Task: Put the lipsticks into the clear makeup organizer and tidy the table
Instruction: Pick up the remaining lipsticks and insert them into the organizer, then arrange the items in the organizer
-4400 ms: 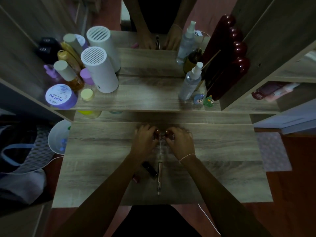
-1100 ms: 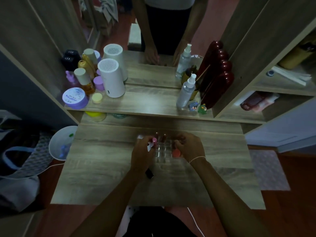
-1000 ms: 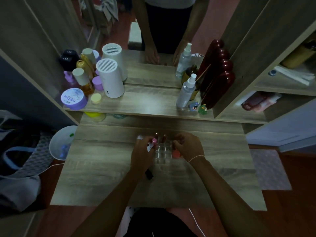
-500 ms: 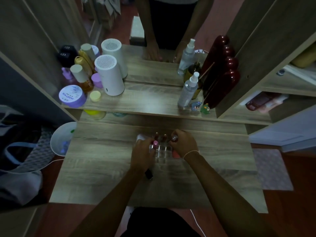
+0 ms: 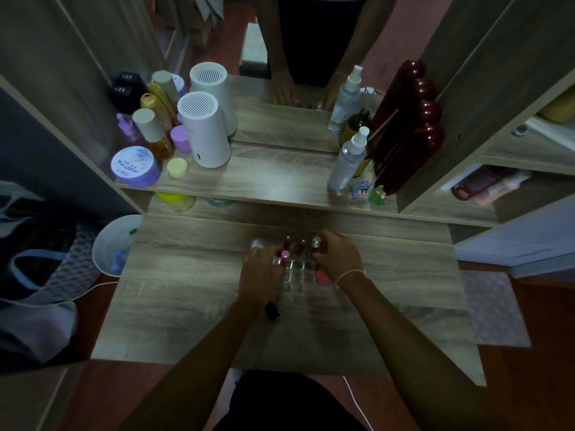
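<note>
Clear organizer (image 5: 295, 270) on bench (image 5: 186, 290), between both hands. Left hand (image 5: 259, 279) grips pink-capped lipstick (image 5: 283, 256) at organizer's left edge. Right hand (image 5: 337, 258) pinches silver-topped lipstick (image 5: 315, 243) over far-right corner. Black lipstick (image 5: 271, 311) lies below left wrist.

Table (image 5: 193, 293): grey-brown wood grain. Organizer (image 5: 295, 272): clear. Lipsticks: pink cap (image 5: 285, 254), dark red pair (image 5: 294, 244). Shelf: white slotted cylinder (image 5: 203, 132), lilac jar (image 5: 134, 165), pale yellow lid (image 5: 177, 167), maroon glossy bottle (image 5: 407, 129).
</note>
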Demonstrator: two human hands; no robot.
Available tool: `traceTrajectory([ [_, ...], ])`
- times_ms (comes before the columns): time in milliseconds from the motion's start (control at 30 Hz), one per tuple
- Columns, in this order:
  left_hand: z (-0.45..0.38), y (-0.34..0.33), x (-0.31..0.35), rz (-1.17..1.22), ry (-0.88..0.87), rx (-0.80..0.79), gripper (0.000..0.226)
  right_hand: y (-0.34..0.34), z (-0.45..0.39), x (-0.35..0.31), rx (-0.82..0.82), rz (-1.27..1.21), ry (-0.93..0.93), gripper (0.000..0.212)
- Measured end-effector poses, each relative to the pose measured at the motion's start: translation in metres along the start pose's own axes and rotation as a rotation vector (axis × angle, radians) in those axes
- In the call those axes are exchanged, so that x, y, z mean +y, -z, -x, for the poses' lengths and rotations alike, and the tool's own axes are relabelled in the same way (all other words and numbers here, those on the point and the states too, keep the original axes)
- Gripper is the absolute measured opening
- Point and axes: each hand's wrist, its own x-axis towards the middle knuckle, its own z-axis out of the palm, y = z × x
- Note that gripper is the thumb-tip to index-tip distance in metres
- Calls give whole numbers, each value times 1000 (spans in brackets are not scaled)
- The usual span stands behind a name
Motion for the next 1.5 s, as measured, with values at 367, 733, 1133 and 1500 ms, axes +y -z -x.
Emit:
traceTrajectory([
  [367,9,14,0,42,-93,26,19,1,12,1,38,-20,7,31],
  [733,45,47,-49,-94,-125,144,30,-21,63,-11,132,-68,-18,8],
  [1133,89,26,-78,-471,-181,-179,64,-110,93,-39,-147,28,42,33],
  [1500,86,24,-88,-501,-135,-361,68,-109,102,-27,-160,68,28,52],
])
